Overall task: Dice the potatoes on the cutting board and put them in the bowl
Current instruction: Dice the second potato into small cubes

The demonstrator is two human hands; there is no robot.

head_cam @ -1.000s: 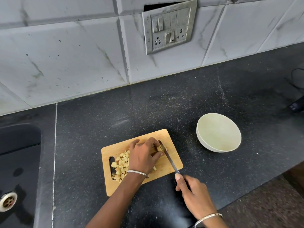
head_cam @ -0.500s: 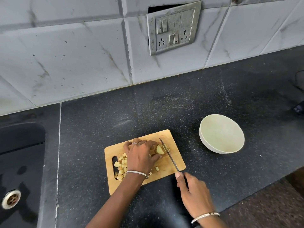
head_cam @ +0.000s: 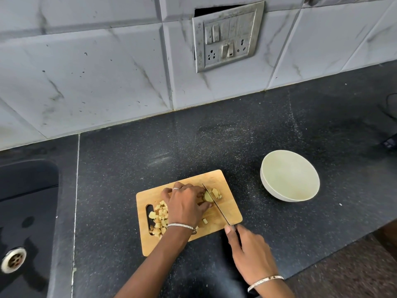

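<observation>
A small wooden cutting board [head_cam: 231, 208] lies on the dark counter. My left hand [head_cam: 185, 204] presses down on a potato piece [head_cam: 207, 196] near the board's far right. My right hand [head_cam: 247, 248] grips the handle of a knife [head_cam: 216, 206], whose blade cuts down into that piece right beside my left fingertips. A few cut bits [head_cam: 216, 192] lie just right of the blade. A heap of diced potato [head_cam: 159, 218] sits on the board's left by its handle slot, partly hidden by my left wrist. The pale empty bowl [head_cam: 290, 176] stands to the board's right.
A black sink [head_cam: 23, 222] with a metal drain is sunk into the counter at the left. A tiled wall with a switch and socket plate [head_cam: 227, 37] rises behind. A dark object [head_cam: 390, 143] lies at the far right edge. The counter's front edge runs close to my right wrist.
The knife blade has shifted slightly left into the potato piece, leaving freshly cut bits on its right. My left fingers have drawn back a little along the piece.
</observation>
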